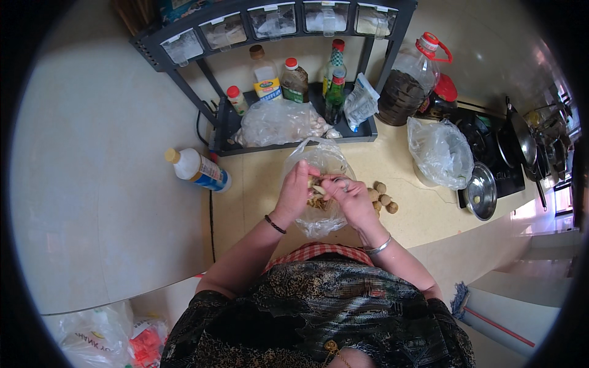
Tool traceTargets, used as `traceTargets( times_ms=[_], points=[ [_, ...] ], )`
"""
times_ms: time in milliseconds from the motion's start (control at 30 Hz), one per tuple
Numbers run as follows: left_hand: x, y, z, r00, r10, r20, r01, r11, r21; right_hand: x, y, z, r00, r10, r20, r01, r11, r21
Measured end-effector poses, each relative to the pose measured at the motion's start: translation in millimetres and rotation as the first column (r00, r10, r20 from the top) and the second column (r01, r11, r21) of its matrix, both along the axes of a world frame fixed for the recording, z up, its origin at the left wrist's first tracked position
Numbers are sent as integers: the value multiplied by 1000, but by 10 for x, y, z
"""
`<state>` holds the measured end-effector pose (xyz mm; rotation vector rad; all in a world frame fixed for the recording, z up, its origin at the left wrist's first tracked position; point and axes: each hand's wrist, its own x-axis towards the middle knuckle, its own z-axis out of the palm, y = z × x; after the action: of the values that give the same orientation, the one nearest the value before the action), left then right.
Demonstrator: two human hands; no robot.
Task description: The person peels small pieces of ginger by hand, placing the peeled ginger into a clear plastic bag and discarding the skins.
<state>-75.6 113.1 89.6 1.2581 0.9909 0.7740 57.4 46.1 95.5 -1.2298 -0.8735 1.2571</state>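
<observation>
Both my hands meet over a clear plastic bag (320,225) that lies spread on the counter, with brown peelings (317,202) in it. My left hand (297,188), with a dark beaded bracelet, has its fingers curled around a small pale piece that they partly hide. My right hand (352,198), wearing a ring and a silver bangle, pinches a pale, peeled-looking piece (318,189) between thumb and fingers, close to the left fingertips. Several round brown nuts or small tubers (385,199) lie beside the bag, right of my right hand.
Behind the bag stands a black rack (297,146) with bottles and a bag of garlic (276,124). A white-and-blue bottle (198,170) is at left. At right are a bagged container (439,152), a large oil jug (407,87), a steel bowl (487,198) and a cooktop (511,180).
</observation>
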Motion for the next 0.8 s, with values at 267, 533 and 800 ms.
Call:
traceTargets(
  times_ms=[267, 533, 800],
  points=[
    [-17, 95, -97, 996, -84, 17, 74, 941, 330, -45, 21, -59, 996, -55, 77, 42, 986, 159],
    [-18, 87, -115, 963, 0, 269, 53, 981, -189, 68, 21, -3, 989, 24, -144, -19, 999, 30],
    [-36, 81, -131, 997, -41, -64, 61, 932, 356, -2, 3, 53, 993, 20, 117, -27, 997, 67]
  ],
)
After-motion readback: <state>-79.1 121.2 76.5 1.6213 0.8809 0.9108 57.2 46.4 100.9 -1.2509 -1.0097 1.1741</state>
